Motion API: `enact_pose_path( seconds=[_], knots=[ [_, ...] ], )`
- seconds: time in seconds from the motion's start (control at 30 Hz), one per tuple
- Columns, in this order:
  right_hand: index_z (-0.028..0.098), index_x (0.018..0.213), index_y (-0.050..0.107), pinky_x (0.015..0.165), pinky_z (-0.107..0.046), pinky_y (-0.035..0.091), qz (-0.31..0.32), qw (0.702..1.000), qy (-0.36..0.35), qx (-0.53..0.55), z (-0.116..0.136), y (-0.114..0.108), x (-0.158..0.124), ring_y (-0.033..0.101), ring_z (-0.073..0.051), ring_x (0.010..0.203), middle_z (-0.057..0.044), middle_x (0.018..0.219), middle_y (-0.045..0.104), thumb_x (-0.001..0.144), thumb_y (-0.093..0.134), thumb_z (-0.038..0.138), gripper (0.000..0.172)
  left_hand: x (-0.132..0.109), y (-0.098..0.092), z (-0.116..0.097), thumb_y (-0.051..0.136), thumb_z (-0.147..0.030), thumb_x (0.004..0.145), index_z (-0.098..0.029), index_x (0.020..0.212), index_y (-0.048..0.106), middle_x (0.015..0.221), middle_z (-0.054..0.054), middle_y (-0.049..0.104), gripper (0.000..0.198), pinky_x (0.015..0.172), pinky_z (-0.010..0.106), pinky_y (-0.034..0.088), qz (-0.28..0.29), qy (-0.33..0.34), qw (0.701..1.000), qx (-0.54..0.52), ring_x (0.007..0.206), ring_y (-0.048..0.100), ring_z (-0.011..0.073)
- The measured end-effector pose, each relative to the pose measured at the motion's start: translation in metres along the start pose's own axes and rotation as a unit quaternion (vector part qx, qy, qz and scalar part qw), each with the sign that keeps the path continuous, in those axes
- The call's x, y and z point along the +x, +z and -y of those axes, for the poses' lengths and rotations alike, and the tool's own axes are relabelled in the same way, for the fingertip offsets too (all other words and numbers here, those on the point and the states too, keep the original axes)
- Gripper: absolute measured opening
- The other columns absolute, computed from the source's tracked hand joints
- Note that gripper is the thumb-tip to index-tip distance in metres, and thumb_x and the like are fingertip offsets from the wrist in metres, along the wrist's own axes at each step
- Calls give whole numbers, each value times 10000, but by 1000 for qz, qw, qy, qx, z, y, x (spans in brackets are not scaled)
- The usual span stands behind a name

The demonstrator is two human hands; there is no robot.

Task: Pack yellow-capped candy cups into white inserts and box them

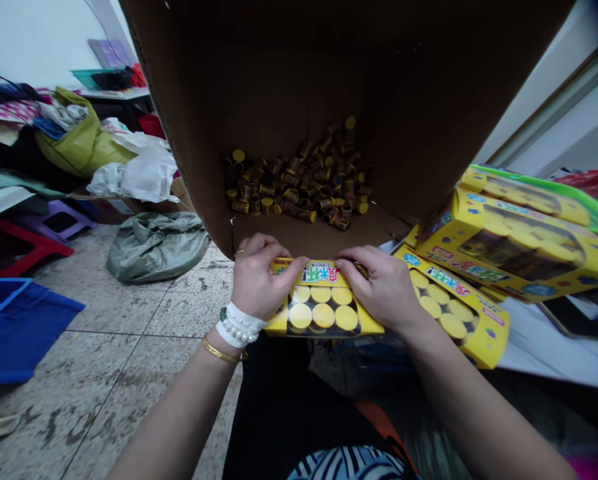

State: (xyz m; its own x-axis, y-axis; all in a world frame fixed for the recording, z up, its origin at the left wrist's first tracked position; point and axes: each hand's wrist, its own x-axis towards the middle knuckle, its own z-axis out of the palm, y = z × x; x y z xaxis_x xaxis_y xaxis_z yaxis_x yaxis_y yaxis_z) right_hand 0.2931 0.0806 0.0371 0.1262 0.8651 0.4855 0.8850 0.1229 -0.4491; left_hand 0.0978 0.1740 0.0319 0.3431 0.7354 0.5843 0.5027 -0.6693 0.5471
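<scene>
Between my two hands is a yellow display box point(323, 273) with a clear window, through which rows of small yellow-lidded tubs point(323, 316) show. My left hand point(261, 277) grips its left end, thumb on the top face and fingers over the far edge. On the right end my right hand point(379, 283) holds it the same way, thumb near the printed lettering. Just beyond the box opens a large cardboard carton point(299, 73) lying on its side. Many loose little tubs point(299, 190) with yellow lids are heaped inside it.
At right, more yellow boxes point(459, 310) of tubs lie on a white surface, stacked beside a green basket point(593, 207). A grey-green sack point(156, 247) rests on the tiled floor point(109, 353). Further left are a blue crate point(33, 333), a red stool point(23, 243) and piled bags.
</scene>
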Motion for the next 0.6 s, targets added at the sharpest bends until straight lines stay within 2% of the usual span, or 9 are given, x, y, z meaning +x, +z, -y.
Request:
enact_pose_path(
  seconds=[0.1, 0.17, 0.27, 0.43, 0.6],
  knots=[
    [202, 1016, 732, 831, -339, 523, 51, 997, -46, 34, 0, -4, 1, 678, -204, 906, -59, 963, 744, 959, 584, 318, 197, 1, -4, 0, 712, -343, 825, -185, 768, 728, 932, 79, 683, 169, 908, 454, 476, 52, 20, 998, -34, 942, 631, 252],
    [206, 989, 723, 840, -349, 526, 59, 994, -70, 56, 0, -6, 2, 673, -209, 917, -61, 964, 741, 950, 598, 316, 170, -1, -6, -3, 699, -299, 843, -185, 802, 748, 1016, 93, 684, 130, 948, 466, 462, 61, 43, 996, -55, 1017, 625, 259],
    [212, 987, 711, 893, -361, 532, 39, 990, -98, 98, 1, -8, -2, 671, -212, 975, -68, 1013, 734, 936, 628, 300, 131, -11, -11, -7, 694, -294, 863, -195, 874, 768, 1076, 106, 637, 124, 952, 461, 469, 20, 83, 995, -50, 1054, 597, 257],
    [206, 1058, 693, 857, -347, 564, -3, 989, -124, 87, 11, -9, -21, 681, -200, 964, -84, 1055, 726, 920, 652, 252, 150, -27, -19, -12, 718, -313, 830, -195, 862, 748, 891, 62, 554, 126, 813, 427, 498, -15, 116, 993, -24, 877, 550, 229],
    [171, 1031, 682, 895, -399, 552, -29, 987, -146, 53, 16, -9, -31, 668, -233, 982, -99, 1020, 730, 880, 673, 217, 158, -29, -19, -14, 697, -277, 817, -174, 804, 745, 939, 100, 623, 114, 864, 486, 473, -22, 143, 989, -25, 932, 566, 268]
  ],
)
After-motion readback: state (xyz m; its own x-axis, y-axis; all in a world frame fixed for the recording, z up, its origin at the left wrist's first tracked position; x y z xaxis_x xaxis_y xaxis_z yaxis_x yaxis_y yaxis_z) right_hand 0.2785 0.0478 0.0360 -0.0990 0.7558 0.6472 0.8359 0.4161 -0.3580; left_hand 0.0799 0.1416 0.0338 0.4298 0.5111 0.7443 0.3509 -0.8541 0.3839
